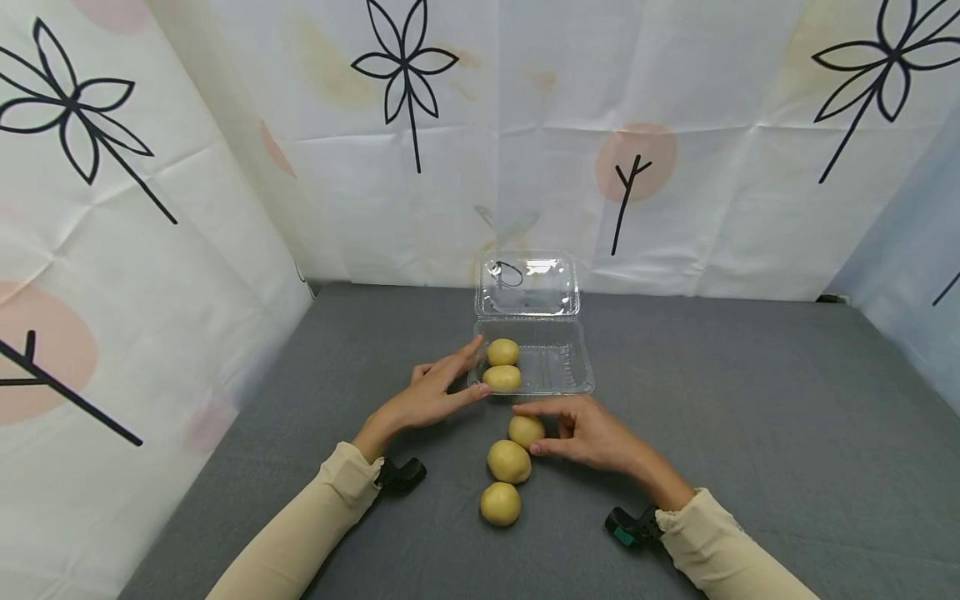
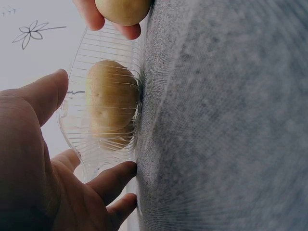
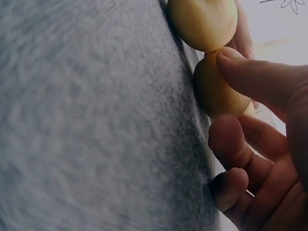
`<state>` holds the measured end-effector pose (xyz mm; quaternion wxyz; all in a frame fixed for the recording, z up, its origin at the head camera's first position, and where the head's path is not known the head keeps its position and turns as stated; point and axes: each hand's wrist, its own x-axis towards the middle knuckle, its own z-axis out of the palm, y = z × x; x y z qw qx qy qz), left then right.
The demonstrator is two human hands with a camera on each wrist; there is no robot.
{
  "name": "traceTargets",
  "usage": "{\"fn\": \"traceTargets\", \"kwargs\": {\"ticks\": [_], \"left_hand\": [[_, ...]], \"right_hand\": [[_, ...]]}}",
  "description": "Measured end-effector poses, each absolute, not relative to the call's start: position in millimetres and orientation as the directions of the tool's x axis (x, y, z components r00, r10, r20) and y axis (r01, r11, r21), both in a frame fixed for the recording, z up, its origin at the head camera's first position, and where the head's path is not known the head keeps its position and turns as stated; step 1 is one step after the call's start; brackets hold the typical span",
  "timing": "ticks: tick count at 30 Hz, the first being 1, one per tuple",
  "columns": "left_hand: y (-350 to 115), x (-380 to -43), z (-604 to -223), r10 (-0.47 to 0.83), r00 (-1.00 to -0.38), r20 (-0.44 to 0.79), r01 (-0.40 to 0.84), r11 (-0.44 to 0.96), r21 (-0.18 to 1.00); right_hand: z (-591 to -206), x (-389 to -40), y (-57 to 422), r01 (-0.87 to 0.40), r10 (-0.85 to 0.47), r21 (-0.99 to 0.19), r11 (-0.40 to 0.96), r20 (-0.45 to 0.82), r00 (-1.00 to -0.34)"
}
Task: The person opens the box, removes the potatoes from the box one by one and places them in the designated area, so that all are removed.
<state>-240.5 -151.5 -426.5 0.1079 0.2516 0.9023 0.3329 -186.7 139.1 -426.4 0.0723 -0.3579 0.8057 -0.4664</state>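
Observation:
A hinged clear plastic container [image 1: 555,362] stands with its lid [image 1: 527,283] raised. Two yellow potatoes lie in its left part, a rear potato [image 1: 502,352] and a front potato [image 1: 502,379]. My left hand [image 1: 431,398] rests spread at the container's left side, thumb by the front left corner. In front of the container, my right hand [image 1: 592,435] holds another potato [image 1: 526,432] between thumb and fingers. In the right wrist view the thumb presses on this potato [image 3: 216,91], low over the cloth. A middle potato [image 1: 509,462] and a near potato [image 1: 500,504] lie in line behind it.
Grey cloth covers the table [image 1: 750,417]. White patterned fabric [image 1: 525,167] hangs behind and at both sides. A black wrist camera [image 1: 401,475] sits on the left wrist, and another wrist camera [image 1: 632,527] on the right, low over the table.

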Motion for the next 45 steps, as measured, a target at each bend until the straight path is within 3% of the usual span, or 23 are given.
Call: {"fn": "traceTargets", "kwargs": {"ticks": [45], "left_hand": [[-150.8,-240.0,-425.9,0.525,-0.851,-0.023,0.382,0.648,0.659]], "right_hand": [[-416.6,-183.6,140.8,-0.477,-0.651,-0.803,0.357,0.153,-0.743]]}}
